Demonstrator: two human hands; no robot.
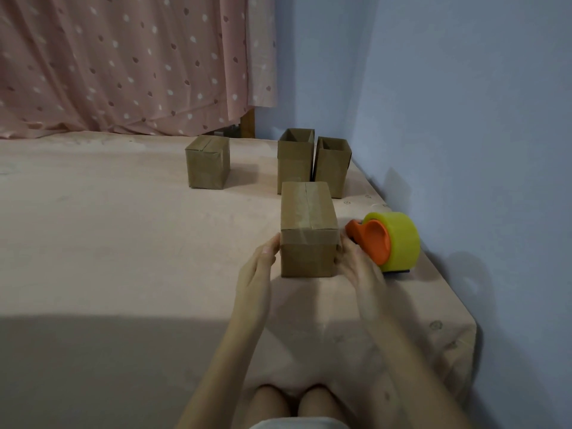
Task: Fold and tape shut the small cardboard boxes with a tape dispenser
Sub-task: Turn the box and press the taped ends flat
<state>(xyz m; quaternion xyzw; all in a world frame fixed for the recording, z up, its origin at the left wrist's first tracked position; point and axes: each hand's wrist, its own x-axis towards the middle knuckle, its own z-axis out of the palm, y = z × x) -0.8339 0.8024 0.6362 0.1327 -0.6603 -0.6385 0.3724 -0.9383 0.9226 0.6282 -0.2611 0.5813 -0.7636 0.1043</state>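
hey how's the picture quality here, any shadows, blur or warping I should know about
Head view: dim, soft light; a broad shadow darkens the bed near the camera. The tape dispenser and hands throw faint shadows on the blue wall. The tape on the near box gives a mild sheen. Wide-angle bending shows at the bed's right edge; the picture is slightly soft overall.

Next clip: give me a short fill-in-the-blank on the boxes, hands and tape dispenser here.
1. The left hand and right hand press flat against the sides of the ___ box.
2. The tape dispenser lies to that box's ___.
3. The two boxes by the wall stand with tops ___.

Missing: nearest; right; open
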